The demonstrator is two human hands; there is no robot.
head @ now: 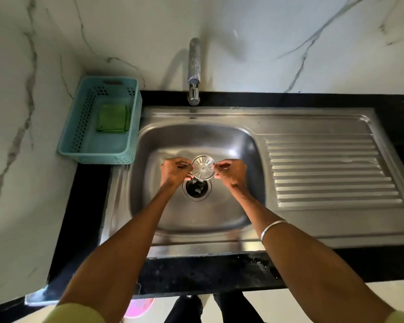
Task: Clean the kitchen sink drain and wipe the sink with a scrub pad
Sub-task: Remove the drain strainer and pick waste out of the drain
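Observation:
Both my hands hold a round metal drain strainer (pixel 203 167) just above the steel sink (pixel 231 220). My left hand (pixel 175 171) pinches its left rim and my right hand (pixel 231 171) pinches its right rim. Below the strainer the drain hole (pixel 196 189) lies uncovered, dark, with some bits of debris inside. A green scrub pad (pixel 113 117) lies in the teal plastic basket (pixel 79 127) at the sink's back left, away from both hands.
The tap (pixel 194 71) stands behind the basin, with no water running from it. A ribbed steel drainboard (pixel 331 169) extends to the right. Black countertop (pixel 210 273) surrounds the sink, with marble wall behind and to the left. Something pink (pixel 139 307) sits below the counter edge.

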